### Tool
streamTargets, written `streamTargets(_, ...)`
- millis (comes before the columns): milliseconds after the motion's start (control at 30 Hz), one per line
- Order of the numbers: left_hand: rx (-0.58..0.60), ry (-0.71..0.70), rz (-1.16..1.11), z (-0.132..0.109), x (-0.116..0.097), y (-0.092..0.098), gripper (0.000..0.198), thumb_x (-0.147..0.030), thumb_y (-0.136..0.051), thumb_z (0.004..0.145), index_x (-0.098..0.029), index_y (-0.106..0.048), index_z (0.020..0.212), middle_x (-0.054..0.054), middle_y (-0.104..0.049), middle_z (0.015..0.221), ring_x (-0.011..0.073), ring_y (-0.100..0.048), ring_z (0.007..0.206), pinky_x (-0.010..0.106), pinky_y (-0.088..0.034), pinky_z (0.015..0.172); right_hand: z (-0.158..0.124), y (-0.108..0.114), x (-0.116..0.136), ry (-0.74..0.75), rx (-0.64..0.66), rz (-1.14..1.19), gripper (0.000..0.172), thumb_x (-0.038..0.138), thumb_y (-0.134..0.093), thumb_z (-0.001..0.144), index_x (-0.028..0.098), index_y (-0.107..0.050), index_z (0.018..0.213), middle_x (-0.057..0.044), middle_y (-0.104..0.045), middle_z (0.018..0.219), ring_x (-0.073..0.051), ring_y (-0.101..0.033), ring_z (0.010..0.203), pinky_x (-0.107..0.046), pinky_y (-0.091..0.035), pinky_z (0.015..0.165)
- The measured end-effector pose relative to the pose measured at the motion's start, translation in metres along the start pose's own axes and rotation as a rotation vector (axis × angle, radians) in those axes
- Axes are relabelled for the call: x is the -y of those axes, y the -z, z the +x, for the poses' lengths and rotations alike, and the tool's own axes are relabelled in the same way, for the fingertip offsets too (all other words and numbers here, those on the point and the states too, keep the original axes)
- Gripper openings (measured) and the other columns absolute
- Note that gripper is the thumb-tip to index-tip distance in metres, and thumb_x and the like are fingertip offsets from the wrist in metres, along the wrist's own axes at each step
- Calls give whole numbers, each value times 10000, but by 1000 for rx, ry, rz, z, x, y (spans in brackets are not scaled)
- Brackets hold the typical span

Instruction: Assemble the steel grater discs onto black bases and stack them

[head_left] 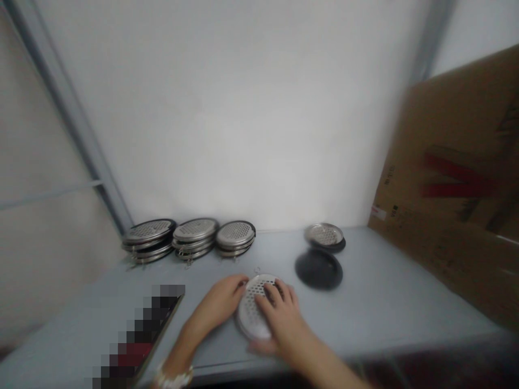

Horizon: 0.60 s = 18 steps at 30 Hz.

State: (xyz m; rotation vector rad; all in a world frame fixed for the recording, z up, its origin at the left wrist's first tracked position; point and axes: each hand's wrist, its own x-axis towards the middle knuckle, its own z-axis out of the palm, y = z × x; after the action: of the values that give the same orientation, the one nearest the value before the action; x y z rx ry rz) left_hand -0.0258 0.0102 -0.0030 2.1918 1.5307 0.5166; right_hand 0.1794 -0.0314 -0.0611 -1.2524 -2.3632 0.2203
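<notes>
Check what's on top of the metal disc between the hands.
The right hand lies over the right part of the metal disc, fingers across its holes. The left hand is at its left edge. Whatever the right hand covers can't be seen.

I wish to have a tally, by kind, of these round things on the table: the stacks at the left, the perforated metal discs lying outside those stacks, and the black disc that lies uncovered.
Stacks at the left: 3
Perforated metal discs outside the stacks: 2
Uncovered black disc: 1
Total: 6
</notes>
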Motion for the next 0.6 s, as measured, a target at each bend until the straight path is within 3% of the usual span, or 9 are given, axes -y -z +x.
streamTargets(433, -2, 57, 170, 1, -3, -6, 302, -291, -444, 965, -156, -709, 1021, 139, -726, 1073, 263, -664, 1051, 352, -457, 974, 5, 4, -2, 40, 3, 107, 899, 717, -843, 579, 254, -596, 1309, -141, -546, 1419, -400, -412, 1327, -664, -256, 1130)
streamTargets(600, -69, -24, 87, 2, -2, -7, 252, -291, -514, 912, -190, -699, 1050, 115, -687, 1161, 258, -635, 1083, 362, -460, 1001, 4, 3, -2, 58, -15, 96, 857, 725, -833, 588, 255, -619, 1273, -130, -555, 1410, -376, -427, 1312, -621, -270, 1132)
